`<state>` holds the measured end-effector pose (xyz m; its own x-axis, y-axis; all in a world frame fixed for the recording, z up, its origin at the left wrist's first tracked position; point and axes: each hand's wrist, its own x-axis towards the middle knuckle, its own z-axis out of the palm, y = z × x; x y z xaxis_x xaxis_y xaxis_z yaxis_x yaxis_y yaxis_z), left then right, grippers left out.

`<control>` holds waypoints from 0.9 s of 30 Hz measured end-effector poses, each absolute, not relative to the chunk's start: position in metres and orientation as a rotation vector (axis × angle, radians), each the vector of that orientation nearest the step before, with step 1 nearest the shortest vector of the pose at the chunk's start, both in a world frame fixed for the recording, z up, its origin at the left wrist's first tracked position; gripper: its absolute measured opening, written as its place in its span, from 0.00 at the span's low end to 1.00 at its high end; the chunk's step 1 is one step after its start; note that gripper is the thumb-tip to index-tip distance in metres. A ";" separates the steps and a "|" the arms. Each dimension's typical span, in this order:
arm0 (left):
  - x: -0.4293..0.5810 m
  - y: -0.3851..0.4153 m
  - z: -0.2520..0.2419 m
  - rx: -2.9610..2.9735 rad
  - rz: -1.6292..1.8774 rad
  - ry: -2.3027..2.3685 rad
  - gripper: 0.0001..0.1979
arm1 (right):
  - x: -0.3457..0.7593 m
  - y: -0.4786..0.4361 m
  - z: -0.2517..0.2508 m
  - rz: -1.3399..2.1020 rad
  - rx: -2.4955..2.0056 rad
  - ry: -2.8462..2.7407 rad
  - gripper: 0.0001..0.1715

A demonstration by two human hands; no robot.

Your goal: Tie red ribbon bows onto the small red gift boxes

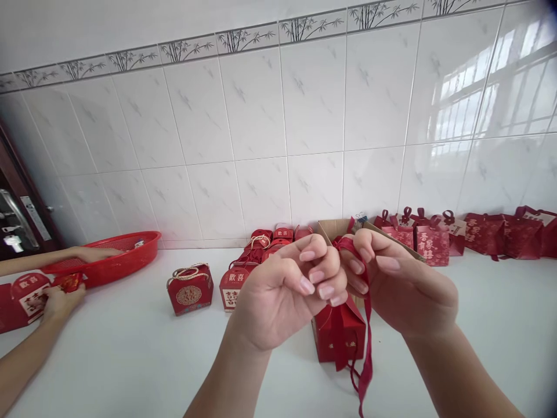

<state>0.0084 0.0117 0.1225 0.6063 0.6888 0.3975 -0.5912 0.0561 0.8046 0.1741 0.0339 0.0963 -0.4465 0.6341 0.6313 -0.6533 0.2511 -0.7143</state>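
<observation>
In front of me a dark red ribbon (366, 348) runs up from the table into my hands, with a knot or loop of it between my fingertips. My right hand (409, 284) is closed, thumb and fingers pinching the ribbon. My left hand (282, 296) is curled against it with its fingers bent, also closed at the ribbon; its exact grip is partly hidden. Just behind and below the hands stands a red gift box (337, 337), its upper part covered by them. A thin red cord hangs beside the ribbon's tail.
Left, another person's hands (61, 299) reach to a red plastic basket (117, 267) and a small red packet. A red box with rope handles (190, 290) stands alone. More boxes (235, 284), a cardboard box (328, 227) and several red gift bags (432, 244) line the wall.
</observation>
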 end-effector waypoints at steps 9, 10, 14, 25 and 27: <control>0.019 0.003 0.112 1.552 1.603 0.133 0.11 | 0.170 0.028 0.096 1.424 0.018 -1.465 0.07; 0.020 0.002 0.112 1.575 1.620 0.115 0.12 | 0.170 0.028 0.096 1.425 0.018 -1.470 0.08; 0.024 -0.001 0.110 1.643 1.659 0.077 0.12 | 0.170 0.026 0.096 1.431 0.002 -1.488 0.08; 0.031 -0.003 0.108 1.762 1.730 0.089 0.13 | 0.169 0.025 0.094 1.370 -0.025 -1.566 0.08; 0.031 -0.003 0.107 1.773 1.724 0.089 0.13 | 0.169 0.025 0.094 1.372 -0.028 -1.570 0.09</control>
<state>0.0312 -0.0034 0.1074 0.1310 0.4767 0.8693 -0.3847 -0.7837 0.4877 0.1688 0.0248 0.0936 -0.4922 0.5878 0.6421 -0.5576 0.3535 -0.7511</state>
